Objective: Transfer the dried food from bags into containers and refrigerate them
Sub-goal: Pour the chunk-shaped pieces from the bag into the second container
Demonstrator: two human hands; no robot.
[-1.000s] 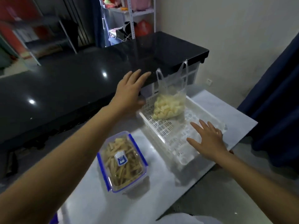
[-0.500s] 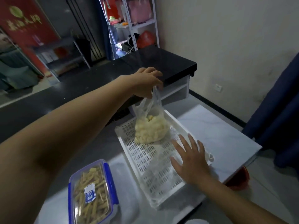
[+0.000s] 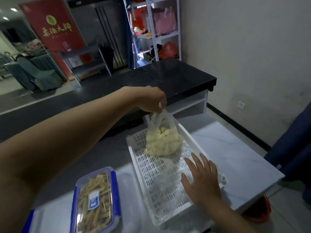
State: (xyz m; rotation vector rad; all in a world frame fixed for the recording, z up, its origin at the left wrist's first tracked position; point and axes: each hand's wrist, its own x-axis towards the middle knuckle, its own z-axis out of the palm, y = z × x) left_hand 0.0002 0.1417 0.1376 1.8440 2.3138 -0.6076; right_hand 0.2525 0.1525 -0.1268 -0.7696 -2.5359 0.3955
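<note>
Two hands in play: the left hand pinches the gathered top of the bag, its fingers curled tight on the plastic, and the bag of pale chunks hangs straight below them with its bottom at the far end of the white tray. The right hand hovers flat over the tray's near right part, fingers spread and holding nothing, above a crumpled clear bag. Left of the tray, a blue-clipped box of yellowish sticks lies closed. All sits on a pale bench; a black counter stands behind, shelves beyond.
</note>
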